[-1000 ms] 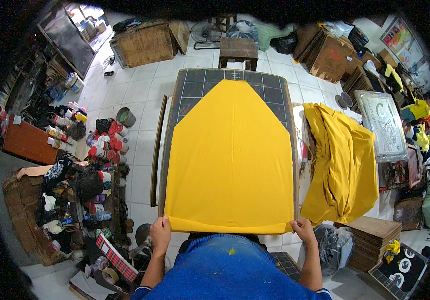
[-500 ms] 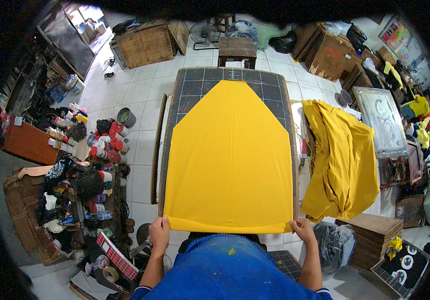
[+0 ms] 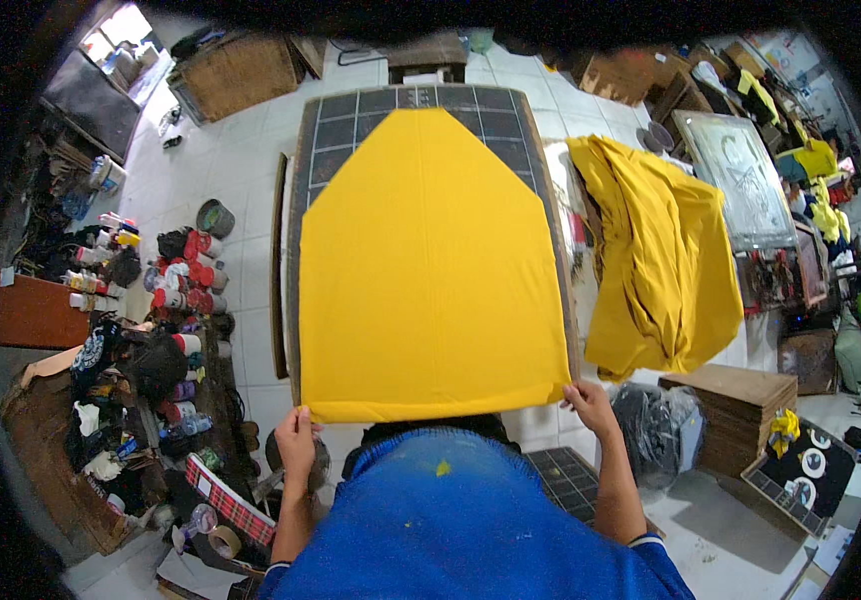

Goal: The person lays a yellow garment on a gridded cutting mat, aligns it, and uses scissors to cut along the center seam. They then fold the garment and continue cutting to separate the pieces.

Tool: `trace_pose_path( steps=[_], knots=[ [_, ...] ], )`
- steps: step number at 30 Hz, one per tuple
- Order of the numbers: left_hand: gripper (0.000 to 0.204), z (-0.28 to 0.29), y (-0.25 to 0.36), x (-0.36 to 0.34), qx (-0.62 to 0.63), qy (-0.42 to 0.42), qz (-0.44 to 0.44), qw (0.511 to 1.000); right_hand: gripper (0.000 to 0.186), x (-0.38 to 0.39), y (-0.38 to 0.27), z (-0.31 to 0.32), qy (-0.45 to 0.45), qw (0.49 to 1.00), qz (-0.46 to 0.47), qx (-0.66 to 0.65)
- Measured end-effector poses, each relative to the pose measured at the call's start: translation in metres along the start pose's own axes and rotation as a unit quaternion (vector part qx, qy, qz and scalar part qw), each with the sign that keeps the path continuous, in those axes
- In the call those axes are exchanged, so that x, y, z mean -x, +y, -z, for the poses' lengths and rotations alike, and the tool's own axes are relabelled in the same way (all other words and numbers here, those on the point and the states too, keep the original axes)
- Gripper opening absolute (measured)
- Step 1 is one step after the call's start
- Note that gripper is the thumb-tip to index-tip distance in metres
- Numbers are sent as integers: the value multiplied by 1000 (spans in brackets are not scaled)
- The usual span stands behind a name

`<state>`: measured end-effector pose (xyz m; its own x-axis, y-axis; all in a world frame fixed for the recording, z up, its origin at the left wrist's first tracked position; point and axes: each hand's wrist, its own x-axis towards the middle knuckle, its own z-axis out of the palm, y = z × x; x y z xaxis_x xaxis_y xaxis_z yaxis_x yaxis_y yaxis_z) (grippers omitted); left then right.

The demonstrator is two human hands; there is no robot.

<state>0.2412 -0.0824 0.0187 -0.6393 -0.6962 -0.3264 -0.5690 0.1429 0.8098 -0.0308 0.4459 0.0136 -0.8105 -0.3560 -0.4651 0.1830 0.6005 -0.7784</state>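
Yellow cloth [image 3: 431, 270] lies smooth on a dark gridded board [image 3: 486, 125], its top corners angled and its near edge straight. My left hand [image 3: 297, 435] pinches that edge at the left corner, thumb on top. At the right corner, my right hand [image 3: 585, 405] pinches the same edge between thumb and fingers. To the board's right lies a loose, wrinkled heap of yellow cloth [image 3: 661, 260].
Paint containers [image 3: 191, 300] and clutter line the left side. A framed screen [image 3: 731, 180] stands at right, above stacked brown boards [image 3: 726, 385] beside a plastic bag [image 3: 656, 435]. Wooden boxes [image 3: 231, 75] stand behind. A second gridded board [image 3: 566, 485] lies low beside me.
The scene sits higher and further left in the picture as my view has shifted. Both hands still grip the near edge, whose folded band now looks narrower and flatter.
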Motion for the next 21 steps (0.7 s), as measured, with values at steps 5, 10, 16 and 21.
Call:
trace_pose_path(
  steps=[5, 10, 16, 21],
  knots=[
    [33, -3, -16, 1, -4, 29, -68, 997, 34, 6, -1, -11, 67, 997, 12, -25],
    [28, -3, -11, 4, -101, 68, -75, 990, 34, 8, -8, -15, 123, 986, 72, 85],
    [26, 0, -4, 11, -64, 96, -83, 990, 40, 2, 5, -9, 101, 980, 67, 156],
    [27, -1, -6, 16, -77, 108, -90, 987, 34, 9, 12, -2, 35, 976, 69, 202]
  ],
)
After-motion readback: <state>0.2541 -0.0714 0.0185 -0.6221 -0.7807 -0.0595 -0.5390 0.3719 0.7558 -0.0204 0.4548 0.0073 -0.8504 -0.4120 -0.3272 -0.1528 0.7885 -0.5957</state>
